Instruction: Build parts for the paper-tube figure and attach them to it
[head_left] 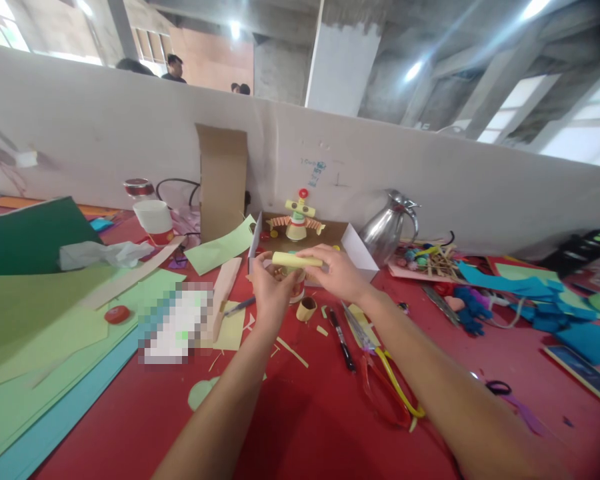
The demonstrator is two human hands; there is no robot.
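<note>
A pale yellow rolled-paper tube (296, 260) is held level above the red table, its two ends in my hands. My left hand (273, 287) is closed on the left end, and my right hand (337, 270) pinches the right end. Behind the tube, partly covered by my fingers, is a cup-like piece (298, 288). A short tan paper ring (306, 309) stands just below on the table. Farther back, a small paper figure (297, 223) with pleated orange arms and a red top rests at the open white box (357, 253).
Scissors (387, 393) with red and yellow handles and a black marker (341, 340) lie to the right. Green paper sheets (40, 320) cover the left side. A metal jug (387, 227) stands near the white partition (170, 133). Blue scraps (530, 293) spread at right.
</note>
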